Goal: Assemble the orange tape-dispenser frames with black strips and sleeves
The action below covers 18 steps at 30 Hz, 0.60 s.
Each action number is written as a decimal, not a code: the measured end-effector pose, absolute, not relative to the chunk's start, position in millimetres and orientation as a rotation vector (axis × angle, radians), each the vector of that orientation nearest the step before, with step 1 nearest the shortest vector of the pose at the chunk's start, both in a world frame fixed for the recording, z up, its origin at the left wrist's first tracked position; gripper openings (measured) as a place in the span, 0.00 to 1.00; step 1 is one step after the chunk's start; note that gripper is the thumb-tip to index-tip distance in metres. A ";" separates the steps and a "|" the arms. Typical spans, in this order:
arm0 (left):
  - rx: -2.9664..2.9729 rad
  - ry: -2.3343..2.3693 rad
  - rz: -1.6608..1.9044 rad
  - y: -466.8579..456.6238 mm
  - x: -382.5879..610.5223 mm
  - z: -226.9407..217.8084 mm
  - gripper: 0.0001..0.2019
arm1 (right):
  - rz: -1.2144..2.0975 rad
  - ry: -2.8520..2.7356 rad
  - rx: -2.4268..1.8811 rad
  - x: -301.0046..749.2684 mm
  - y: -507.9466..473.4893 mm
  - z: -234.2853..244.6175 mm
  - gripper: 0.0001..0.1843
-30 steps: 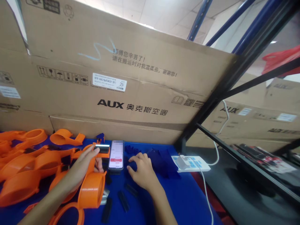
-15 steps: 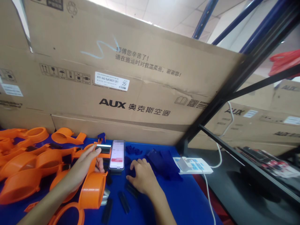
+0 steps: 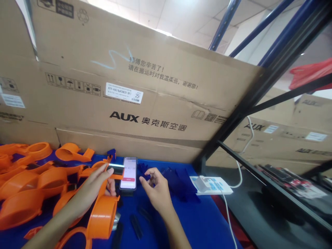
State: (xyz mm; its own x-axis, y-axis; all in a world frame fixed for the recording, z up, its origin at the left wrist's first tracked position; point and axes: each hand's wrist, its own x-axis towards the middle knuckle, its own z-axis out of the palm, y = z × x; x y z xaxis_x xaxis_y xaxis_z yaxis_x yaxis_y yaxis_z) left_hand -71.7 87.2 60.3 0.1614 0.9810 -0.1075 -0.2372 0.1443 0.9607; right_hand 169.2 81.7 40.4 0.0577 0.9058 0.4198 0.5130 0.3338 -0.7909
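Observation:
My left hand (image 3: 100,180) is wrapped round an orange tape dispenser (image 3: 102,216), its ring hanging low and its head pointing to the right. A toothed metal cutting blade (image 3: 116,165) and a black strip sit at that head, by my thumb. My right hand (image 3: 157,190) is above the blue table, with thumb and forefinger curled towards each other round a small dark blue plastic piece (image 3: 147,177). That piece is partly hidden by the fingers. Between the two hands lies a phone (image 3: 129,174) with its screen lit.
More orange tape dispensers (image 3: 23,183) are heaped on the left. Black strips (image 3: 136,226) lie at the front. Dark blue flat pieces (image 3: 180,183) and a white box (image 3: 211,185) with a cable stand right. Cardboard (image 3: 155,86) rises behind, beside a black rack post (image 3: 230,117).
My right hand has lifted and turned, its thumb and forefinger now curled round a small blue piece. My left hand keeps hold of the tape dispenser. The view has shifted slightly.

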 end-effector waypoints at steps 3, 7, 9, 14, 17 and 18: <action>0.989 0.925 1.064 84.4 -70.0 61.0 0.16 | 0.466 -1.501 -1.201 156.5 76.4 42.5 0.10; 0.987 0.873 1.021 81.8 -68.2 65.6 0.15 | 0.380 -1.422 -1.141 144.7 69.6 42.5 0.13; 1.014 0.868 1.002 81.4 -67.6 66.7 0.15 | 0.346 -1.411 -1.139 140.9 67.7 42.1 0.12; 1.019 0.898 0.998 79.9 -66.0 66.0 0.16 | 0.240 -1.418 -1.135 131.0 62.1 44.2 0.07; 1.006 0.914 0.993 78.6 -64.5 65.4 0.16 | 0.244 -1.448 -1.126 123.6 57.0 44.6 0.05; 1.006 0.915 0.990 78.5 -64.0 64.7 0.16 | 0.254 -1.459 -1.126 121.3 55.5 43.9 0.06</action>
State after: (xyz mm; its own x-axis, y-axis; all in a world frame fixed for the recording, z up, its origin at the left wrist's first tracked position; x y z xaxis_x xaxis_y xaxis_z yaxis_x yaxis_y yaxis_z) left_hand -64.0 78.5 64.7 0.2864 0.9464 -0.1495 -0.2240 0.2179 0.9499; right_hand 121.3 55.5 43.9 0.1851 0.7409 0.6456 0.4796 0.5053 -0.7174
